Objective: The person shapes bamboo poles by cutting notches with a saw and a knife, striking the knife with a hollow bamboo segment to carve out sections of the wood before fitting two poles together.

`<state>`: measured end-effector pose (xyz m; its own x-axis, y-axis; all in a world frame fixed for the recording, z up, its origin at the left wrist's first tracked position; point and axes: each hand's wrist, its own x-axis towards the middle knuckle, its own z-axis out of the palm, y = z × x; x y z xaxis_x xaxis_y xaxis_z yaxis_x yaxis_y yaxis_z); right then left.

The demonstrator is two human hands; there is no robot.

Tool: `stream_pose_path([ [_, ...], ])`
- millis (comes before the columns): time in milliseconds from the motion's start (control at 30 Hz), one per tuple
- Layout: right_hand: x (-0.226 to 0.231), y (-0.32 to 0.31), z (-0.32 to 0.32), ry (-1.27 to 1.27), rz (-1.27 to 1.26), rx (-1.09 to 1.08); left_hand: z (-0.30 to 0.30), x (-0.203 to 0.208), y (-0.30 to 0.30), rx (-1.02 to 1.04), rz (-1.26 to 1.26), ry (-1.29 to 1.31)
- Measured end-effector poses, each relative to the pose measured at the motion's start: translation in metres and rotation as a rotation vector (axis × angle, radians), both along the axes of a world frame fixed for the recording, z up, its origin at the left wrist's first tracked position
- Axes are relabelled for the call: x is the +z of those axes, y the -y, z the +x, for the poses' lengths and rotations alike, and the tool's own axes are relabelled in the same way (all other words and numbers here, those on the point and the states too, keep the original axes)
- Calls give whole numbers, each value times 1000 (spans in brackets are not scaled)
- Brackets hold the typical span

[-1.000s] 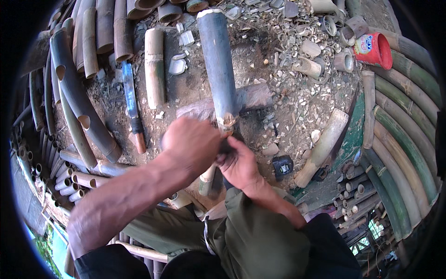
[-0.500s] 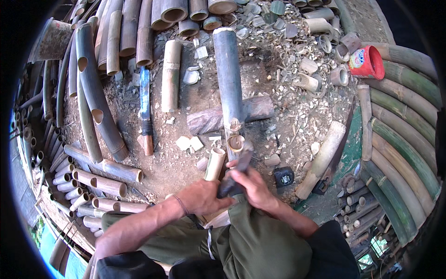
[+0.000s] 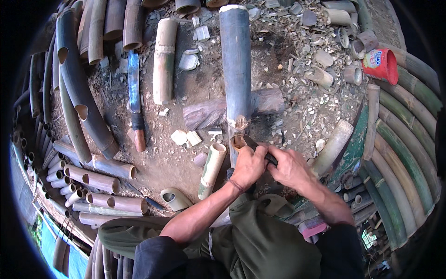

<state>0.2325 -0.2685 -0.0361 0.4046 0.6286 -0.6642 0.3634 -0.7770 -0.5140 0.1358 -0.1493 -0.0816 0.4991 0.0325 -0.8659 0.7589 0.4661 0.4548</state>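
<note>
A long grey bamboo pole runs away from me, with a scraped pale patch and a cut hole near its close end. It lies across a short rough log. Both my hands are closed on a dark, narrow tool that looks like a knife, its far end at the hole's rim. My left hand is beside the hole, partly covering the pole. My right hand grips the tool's near end from the right. A short pale bamboo piece stands left of my left hand.
A blue-bladed machete and notched bamboo poles lie left. Pale wood chips litter the ground. A red container sits at far right beside curved rows of bamboo. A thick bamboo piece lies right of my hands.
Both hands have moved up and right, from close to my lap to the hole, carrying the dark tool. The view has shifted, and a cut bamboo piece by my left forearm has come into sight.
</note>
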Motion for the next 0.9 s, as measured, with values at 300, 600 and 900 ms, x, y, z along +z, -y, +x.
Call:
stream_pose_path([
  [300, 35, -97, 46, 170, 86, 884, -13, 14, -14, 1037, -818, -19],
  [600, 34, -29, 14, -32, -68, 80, 12, 17, -15, -171, 134, -4],
  [900, 54, -112, 34, 110, -159, 832, -8, 32, -22, 945, -675, 66],
])
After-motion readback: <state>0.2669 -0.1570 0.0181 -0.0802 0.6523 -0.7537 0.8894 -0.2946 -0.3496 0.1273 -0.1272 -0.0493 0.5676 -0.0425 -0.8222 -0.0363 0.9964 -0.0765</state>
